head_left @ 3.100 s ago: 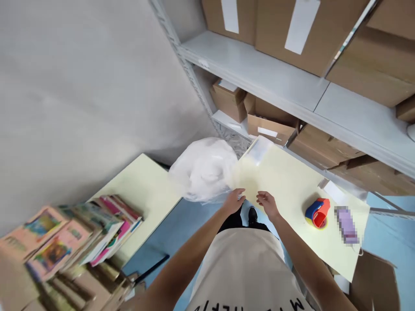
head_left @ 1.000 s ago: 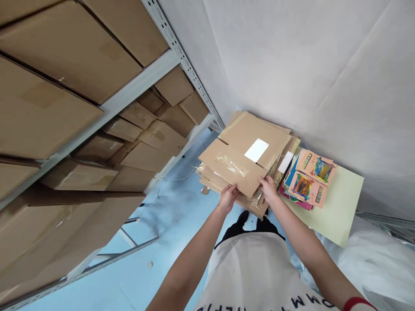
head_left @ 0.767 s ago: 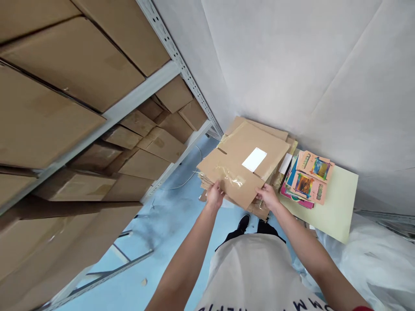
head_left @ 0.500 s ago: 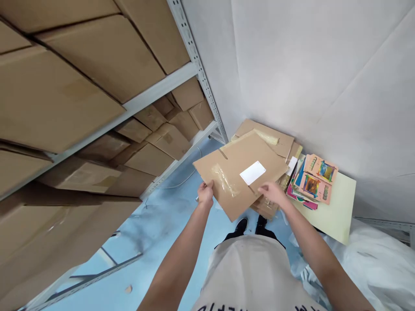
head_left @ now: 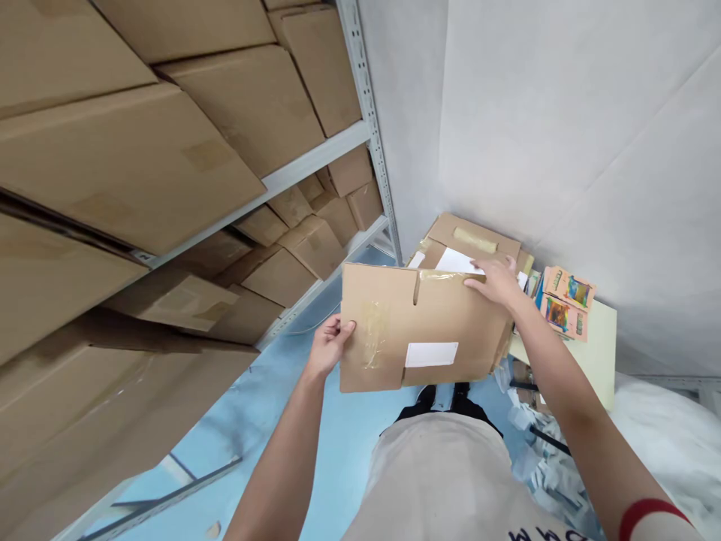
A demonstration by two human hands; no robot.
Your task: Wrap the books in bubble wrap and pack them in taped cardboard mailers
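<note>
I hold a flattened brown cardboard box (head_left: 422, 327) upright in front of me, with a white label and clear tape on its face. My left hand (head_left: 327, 347) grips its left edge. My right hand (head_left: 499, 279) is closed over its top right edge. Behind it lies a stack of flat cardboard (head_left: 470, 242) against the wall. Beside that stack, colourful books (head_left: 566, 304) sit on a pale yellow table (head_left: 602, 353).
Grey metal shelving (head_left: 315, 161) packed with brown cartons fills the left side. A white wall stands ahead. The floor (head_left: 338, 443) is light blue. A white plastic bag (head_left: 670, 443) and scraps of packing lie at the lower right.
I turned from the yellow table to the cardboard stack, took the top flat box with both hands and lifted it off the stack, tilting it upright towards me.
</note>
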